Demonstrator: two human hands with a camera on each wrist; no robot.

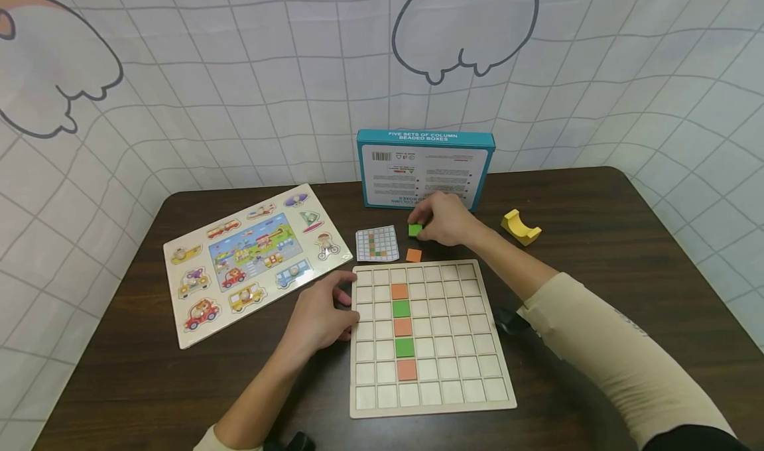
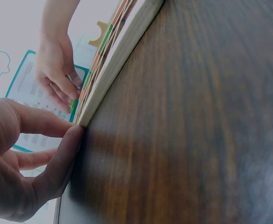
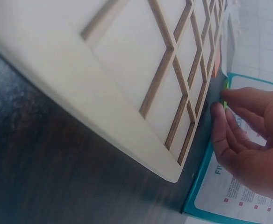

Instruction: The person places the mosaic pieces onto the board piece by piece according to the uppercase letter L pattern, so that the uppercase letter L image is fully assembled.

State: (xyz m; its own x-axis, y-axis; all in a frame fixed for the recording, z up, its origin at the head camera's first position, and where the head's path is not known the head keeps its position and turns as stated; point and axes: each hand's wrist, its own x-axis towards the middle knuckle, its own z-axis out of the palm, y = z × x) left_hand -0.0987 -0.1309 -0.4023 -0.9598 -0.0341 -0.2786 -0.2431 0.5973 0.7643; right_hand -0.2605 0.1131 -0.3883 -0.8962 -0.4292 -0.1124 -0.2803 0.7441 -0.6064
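A pale wooden grid board (image 1: 444,408) lies on the table, with several orange and green square tiles in one column. My left hand (image 1: 319,315) is at the board's left edge. In the left wrist view, its thumb and index finger pinch the edge near a corner. Beyond the board's far edge, my right hand (image 1: 447,219) holds a green tile (image 1: 414,230) between thumb and fingers, close over the table. An orange tile (image 1: 414,255) lies just in front of it. To the left of these is a small pattern card (image 1: 377,243) printed with a coloured grid.
A teal and white box (image 1: 426,169) stands upright behind the right hand. At the left lies a picture puzzle board (image 1: 256,258) with vehicle pieces. A yellow arched block (image 1: 520,227) sits to the right, near the right forearm. A patterned cloth (image 1: 268,73) hangs behind the dark table (image 1: 597,239).
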